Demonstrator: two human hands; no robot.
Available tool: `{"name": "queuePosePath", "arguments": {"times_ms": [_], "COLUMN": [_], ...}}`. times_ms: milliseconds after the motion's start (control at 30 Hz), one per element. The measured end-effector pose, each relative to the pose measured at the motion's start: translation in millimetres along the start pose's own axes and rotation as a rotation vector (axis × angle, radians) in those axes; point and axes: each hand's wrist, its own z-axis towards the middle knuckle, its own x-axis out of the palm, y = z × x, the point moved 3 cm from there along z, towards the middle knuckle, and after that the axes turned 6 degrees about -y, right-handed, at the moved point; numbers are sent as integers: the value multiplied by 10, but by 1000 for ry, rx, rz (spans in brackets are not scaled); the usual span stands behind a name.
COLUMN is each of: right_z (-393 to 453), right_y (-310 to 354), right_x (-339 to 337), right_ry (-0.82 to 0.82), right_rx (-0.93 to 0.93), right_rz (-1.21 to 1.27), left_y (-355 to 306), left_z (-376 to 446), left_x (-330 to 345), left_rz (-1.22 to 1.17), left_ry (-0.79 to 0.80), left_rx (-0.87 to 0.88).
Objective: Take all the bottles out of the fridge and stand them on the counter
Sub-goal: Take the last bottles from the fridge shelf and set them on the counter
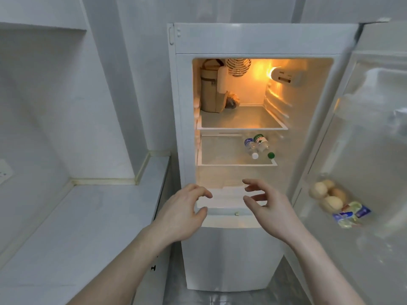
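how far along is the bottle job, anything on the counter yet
Done: the fridge door is open. No bottle shows on the visible counter. In hand: nothing; the left hand and right hand are both empty, fingers loosely spread in front of the lower fridge. Left: the white-capped bottle and green-capped bottle lie side by side on the middle shelf, to be taken out and stood up.

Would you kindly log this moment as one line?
hands: left, right empty | two clear plastic bottles lying, middle glass shelf
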Motion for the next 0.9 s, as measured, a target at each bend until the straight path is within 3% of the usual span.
{"name": "queuePosePath", "arguments": {"times_ms": [433,900], "right_z": [1482,2519], "right_y": [-953,-1717], "right_x": [-79,119], "right_ry": [-97,-243], "right_rx": [73,256], "right_rz": [32,-43], "left_y": [29,103], "left_z": [1776,3451], "left_x": [1053,2114], "left_rz": [-5,63], "left_ry": [129,400], "left_rx": [-67,-56]}}
